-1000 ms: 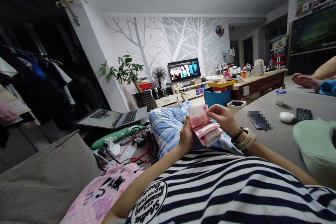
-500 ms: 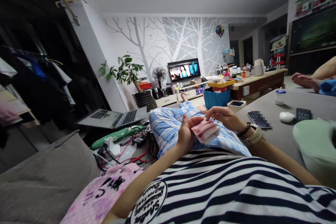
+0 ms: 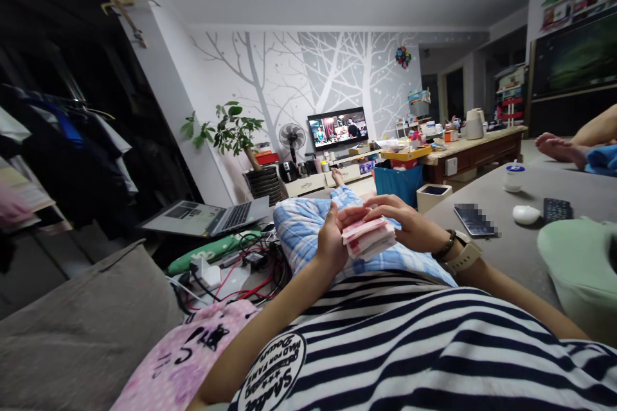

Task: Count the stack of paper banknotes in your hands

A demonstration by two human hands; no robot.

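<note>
A folded stack of red-and-white banknotes [image 3: 369,237] is held above my lap. My left hand [image 3: 332,237] is closed around its left side, thumb up and fingers behind the notes. My right hand [image 3: 409,225] bends over the far and right edge of the stack, its fingers meeting those of the left at the top. Its fingertips are partly hidden behind the notes. Blue-and-white checked trousers [image 3: 299,225] cover the legs underneath.
On the grey sofa to the right lie a phone [image 3: 476,220], a white mouse [image 3: 526,214], a remote control [image 3: 558,209] and a pale green neck pillow [image 3: 573,257]. A laptop [image 3: 212,215] and tangled cables [image 3: 260,263] are at left. Another person's foot [image 3: 562,146] rests at far right.
Both hands and the banknotes have shifted slightly left. My right hand has come in closer over the stack, and its fingers now lie nearer the left hand's. The TV picture changed.
</note>
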